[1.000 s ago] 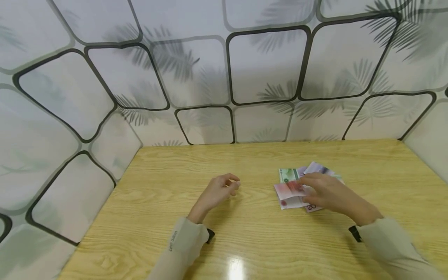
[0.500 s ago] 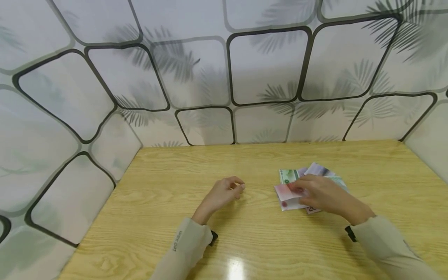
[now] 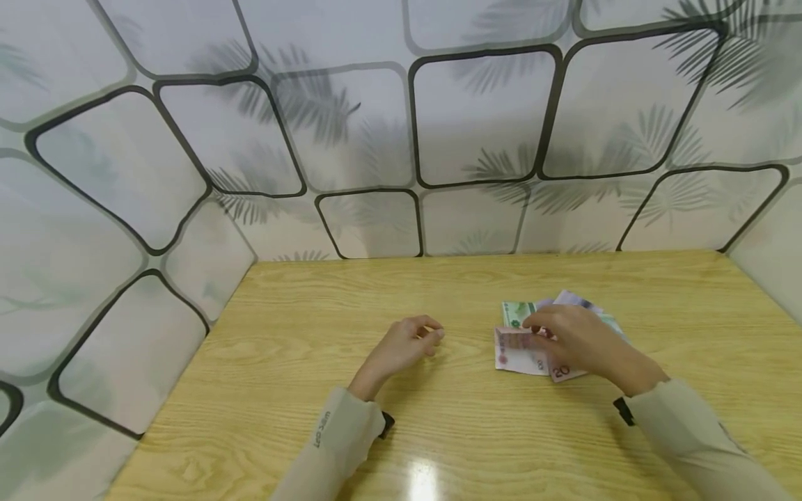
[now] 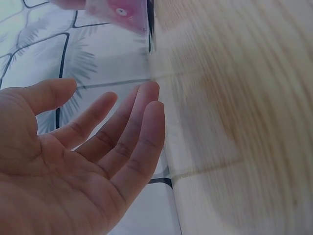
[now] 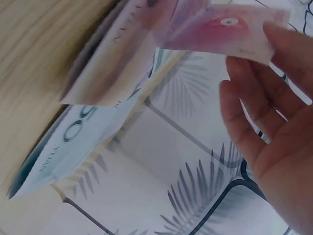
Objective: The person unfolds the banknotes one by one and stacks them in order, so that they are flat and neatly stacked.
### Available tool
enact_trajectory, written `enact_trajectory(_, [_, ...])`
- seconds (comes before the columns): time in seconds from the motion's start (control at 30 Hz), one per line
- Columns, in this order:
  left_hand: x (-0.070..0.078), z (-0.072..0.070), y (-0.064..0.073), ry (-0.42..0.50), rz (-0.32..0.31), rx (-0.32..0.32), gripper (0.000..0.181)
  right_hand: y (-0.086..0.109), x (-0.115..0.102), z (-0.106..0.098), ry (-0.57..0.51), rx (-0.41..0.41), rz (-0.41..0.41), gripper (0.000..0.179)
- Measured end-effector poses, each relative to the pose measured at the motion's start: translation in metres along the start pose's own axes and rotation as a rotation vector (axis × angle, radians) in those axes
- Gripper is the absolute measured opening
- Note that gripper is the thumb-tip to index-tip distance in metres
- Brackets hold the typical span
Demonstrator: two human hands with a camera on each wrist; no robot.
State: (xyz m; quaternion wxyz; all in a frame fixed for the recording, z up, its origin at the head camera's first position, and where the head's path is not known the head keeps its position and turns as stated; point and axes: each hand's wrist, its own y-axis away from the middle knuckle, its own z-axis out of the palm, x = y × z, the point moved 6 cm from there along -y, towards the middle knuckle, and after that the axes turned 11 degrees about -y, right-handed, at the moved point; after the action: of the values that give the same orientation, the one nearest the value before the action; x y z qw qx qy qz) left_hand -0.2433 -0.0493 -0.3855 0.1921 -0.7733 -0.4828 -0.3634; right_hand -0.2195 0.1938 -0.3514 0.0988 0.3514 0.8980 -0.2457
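My right hand (image 3: 579,341) pinches the edge of a pink banknote (image 5: 225,29) between thumb and fingers. In the head view that pink banknote (image 3: 523,359) lies at the left of a fanned group, its far part lifted. Beside it is a note marked 20 (image 3: 564,372); a green note (image 3: 516,313) and a purple note (image 3: 569,299) show behind. The right wrist view shows a creased note marked 50 (image 5: 80,129). My left hand (image 3: 404,344) hovers left of the notes, fingers loosely bent, holding nothing; its palm (image 4: 63,181) faces the left wrist camera.
The wooden table (image 3: 282,334) runs back to a wall (image 3: 476,118) patterned with dark outlines and leaves. Another wall (image 3: 94,209) borders the table on the left. A bright light reflection (image 3: 422,480) lies near the front.
The lifted part of the pink note has tipped, so its reddish face no longer shows in the head view. My right hand has shifted slightly left; my left hand has drifted slightly right.
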Motion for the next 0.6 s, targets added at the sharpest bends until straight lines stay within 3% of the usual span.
enact_trajectory(0.1, [0.001, 0.001, -0.001, 0.001, 0.004, 0.0, 0.033, -0.003, -0.002, -0.006, 0.019, 0.076, -0.001, 0.012])
enact_trajectory(0.27, [0.003, 0.006, -0.003, 0.013, 0.004, -0.012, 0.035, -0.005, -0.001, -0.014, -0.002, 0.155, 0.08, 0.012])
enact_trajectory(0.6, [0.005, 0.012, -0.006, 0.055, -0.014, -0.021, 0.046, -0.002, -0.001, -0.023, -0.121, 0.312, 0.146, 0.019])
